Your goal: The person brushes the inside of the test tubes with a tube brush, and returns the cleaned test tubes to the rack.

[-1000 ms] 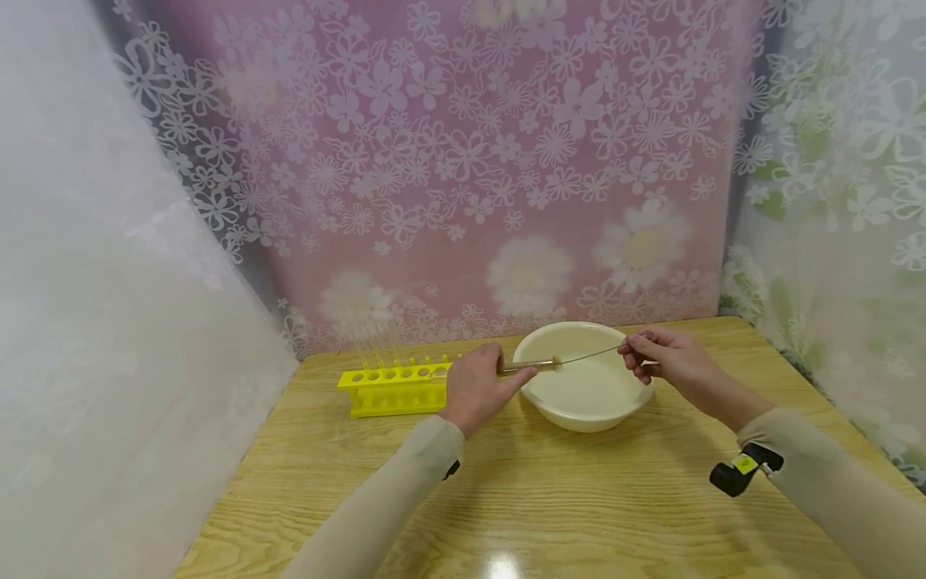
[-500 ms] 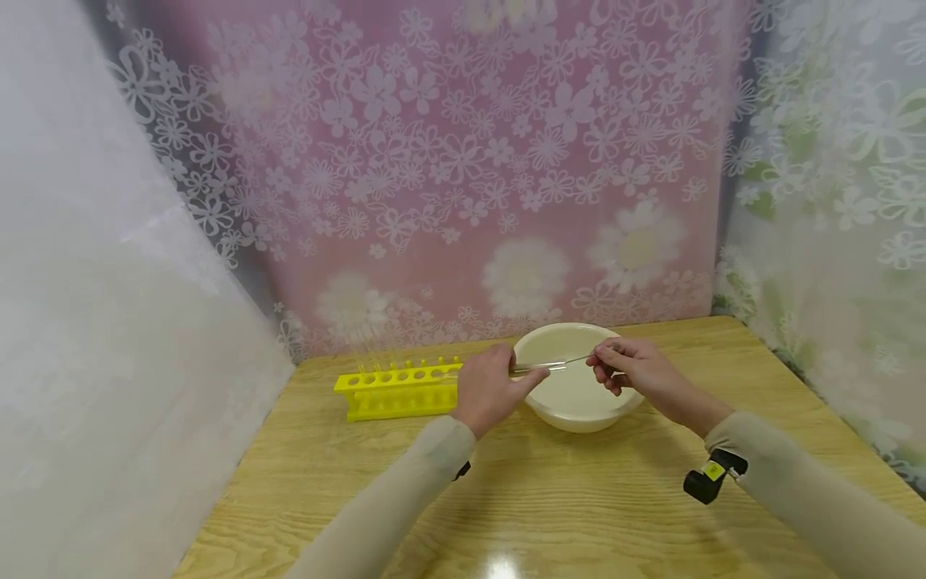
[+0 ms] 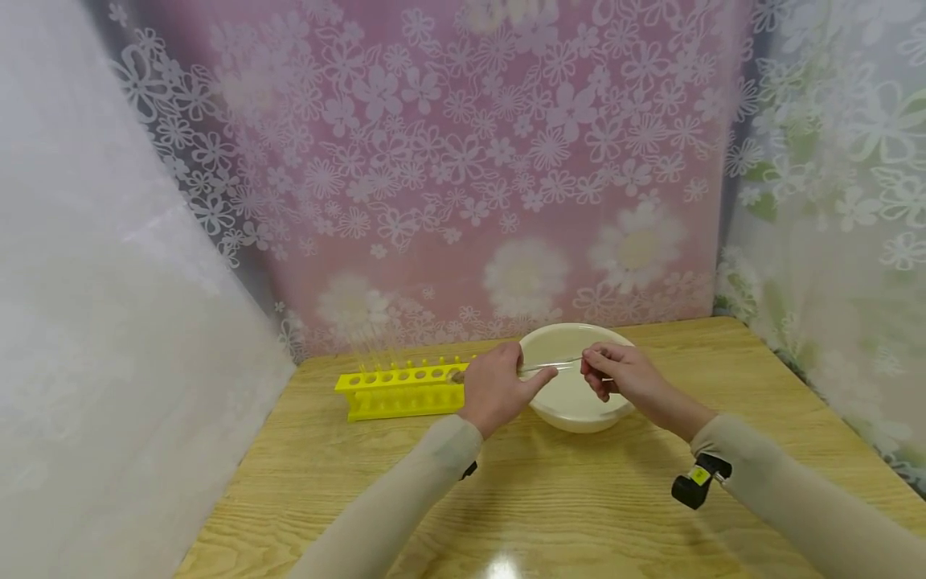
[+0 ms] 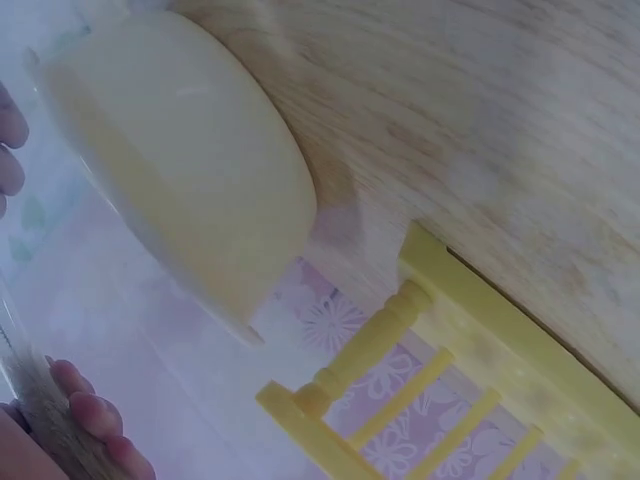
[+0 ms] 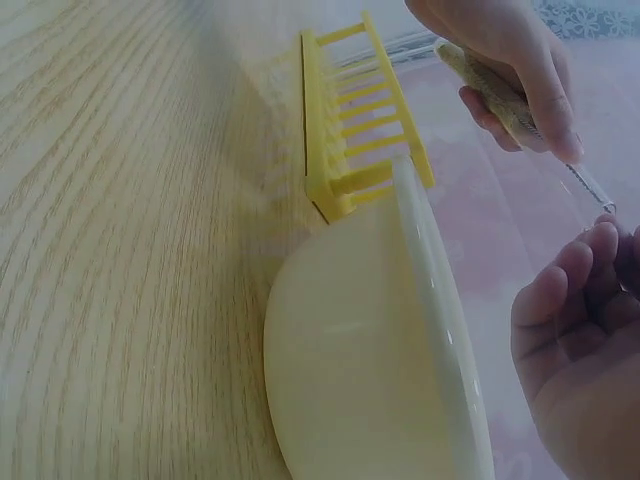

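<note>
A glass test tube [image 3: 560, 366] lies nearly level in the left hand [image 3: 499, 388], whose fingers curl round it above the cream basin's left rim. Inside the tube is a bristled brush [image 5: 490, 92], its bristles toward the closed end, as the right wrist view shows. The right hand [image 3: 637, 384] pinches the thin wire handle close to the tube's mouth, over the basin [image 3: 579, 422]. In the left wrist view the left hand's fingers [image 4: 90, 415] wrap the tube around the bristles.
A yellow rack [image 3: 398, 400] stands left of the basin, with several upright glass tubes [image 3: 372, 350] at its left end. Patterned curtains [image 3: 463, 161] hang behind the wooden table [image 3: 550, 507] and at both sides.
The right hand has moved left toward the left hand, and the brush has slid deeper into the tube. The left hand has shifted slightly right.
</note>
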The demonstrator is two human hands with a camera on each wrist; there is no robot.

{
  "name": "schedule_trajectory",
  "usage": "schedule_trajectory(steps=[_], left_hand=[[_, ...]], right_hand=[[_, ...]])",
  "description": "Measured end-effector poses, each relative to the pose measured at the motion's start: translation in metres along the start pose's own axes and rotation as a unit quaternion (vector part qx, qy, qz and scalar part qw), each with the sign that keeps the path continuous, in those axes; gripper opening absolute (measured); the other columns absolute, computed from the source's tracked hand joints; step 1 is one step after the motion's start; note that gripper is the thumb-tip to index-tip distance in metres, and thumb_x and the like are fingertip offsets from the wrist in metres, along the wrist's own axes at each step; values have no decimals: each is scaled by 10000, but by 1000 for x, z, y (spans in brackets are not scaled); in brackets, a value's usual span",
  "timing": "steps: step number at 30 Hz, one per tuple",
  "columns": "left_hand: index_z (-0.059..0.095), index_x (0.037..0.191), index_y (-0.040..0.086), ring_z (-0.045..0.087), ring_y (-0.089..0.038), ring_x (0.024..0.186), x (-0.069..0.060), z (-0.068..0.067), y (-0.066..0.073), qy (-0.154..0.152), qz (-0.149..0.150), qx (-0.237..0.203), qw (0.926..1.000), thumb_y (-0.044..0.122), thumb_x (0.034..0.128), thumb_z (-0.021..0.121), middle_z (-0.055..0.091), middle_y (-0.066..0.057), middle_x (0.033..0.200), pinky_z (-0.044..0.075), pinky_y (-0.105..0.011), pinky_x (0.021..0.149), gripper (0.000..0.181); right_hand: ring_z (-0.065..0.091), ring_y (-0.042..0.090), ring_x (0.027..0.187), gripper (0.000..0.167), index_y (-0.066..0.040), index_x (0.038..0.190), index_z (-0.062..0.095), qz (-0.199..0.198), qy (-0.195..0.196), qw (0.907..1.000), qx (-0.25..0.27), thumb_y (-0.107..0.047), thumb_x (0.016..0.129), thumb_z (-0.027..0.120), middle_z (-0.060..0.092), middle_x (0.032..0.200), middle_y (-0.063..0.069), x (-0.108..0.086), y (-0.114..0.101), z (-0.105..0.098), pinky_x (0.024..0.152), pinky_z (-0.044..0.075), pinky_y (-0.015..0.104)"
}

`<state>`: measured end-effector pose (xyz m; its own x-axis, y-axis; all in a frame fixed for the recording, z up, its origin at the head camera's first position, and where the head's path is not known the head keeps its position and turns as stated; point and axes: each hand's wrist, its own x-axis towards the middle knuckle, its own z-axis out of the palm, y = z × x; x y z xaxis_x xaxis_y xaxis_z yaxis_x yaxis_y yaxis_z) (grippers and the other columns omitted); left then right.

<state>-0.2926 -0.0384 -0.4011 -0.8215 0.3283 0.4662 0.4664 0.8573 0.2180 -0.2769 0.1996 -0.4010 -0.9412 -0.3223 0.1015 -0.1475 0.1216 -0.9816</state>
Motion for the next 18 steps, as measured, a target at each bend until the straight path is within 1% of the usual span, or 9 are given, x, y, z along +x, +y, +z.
schedule_trajectory(steps=[2,7,9,11,14,18], left_hand=[[502,841,216,430,-108,523,-1,1,0,-7,-37,13,10000,746,895,533,468,65,666,302,-258,472,534],[528,862,207,428,-112,510,-2,3,0,5,-47,116,9999,758,896,516,478,68,665,305,-253,450,552],[542,868,201,429,-108,509,-2,3,0,7,-39,150,9999,759,898,511,480,73,669,308,-250,452,559],[548,869,199,431,-103,507,-2,3,-1,19,-61,163,9998,758,897,515,482,78,669,310,-249,455,561],[551,870,203,438,-94,508,-2,1,-3,35,-100,150,9998,761,891,522,490,85,669,315,-247,460,560],[556,869,204,441,-84,512,-1,0,-6,87,-65,34,9999,769,887,518,498,91,672,320,-241,462,566]], right_hand=[[493,177,641,416,43,984,549,19,-81,10000,0,-354,1078,469,534,755,60,1,2,2,599,491,333],[480,193,633,457,70,999,511,100,-194,9998,25,-376,1081,453,519,747,66,1,5,6,598,488,360],[471,207,617,480,91,1005,492,56,-206,9998,-8,-381,1082,447,504,734,73,0,6,7,585,485,369],[466,220,600,481,76,978,498,-25,-201,9996,-208,-390,1082,445,494,724,83,-1,5,7,571,480,379],[466,270,581,459,51,929,523,-279,-175,9970,-702,-373,1085,446,493,708,128,-1,3,8,552,470,381],[466,284,568,429,24,923,582,-524,121,9900,-1302,-360,1079,472,506,703,140,-4,1,5,547,462,373]])
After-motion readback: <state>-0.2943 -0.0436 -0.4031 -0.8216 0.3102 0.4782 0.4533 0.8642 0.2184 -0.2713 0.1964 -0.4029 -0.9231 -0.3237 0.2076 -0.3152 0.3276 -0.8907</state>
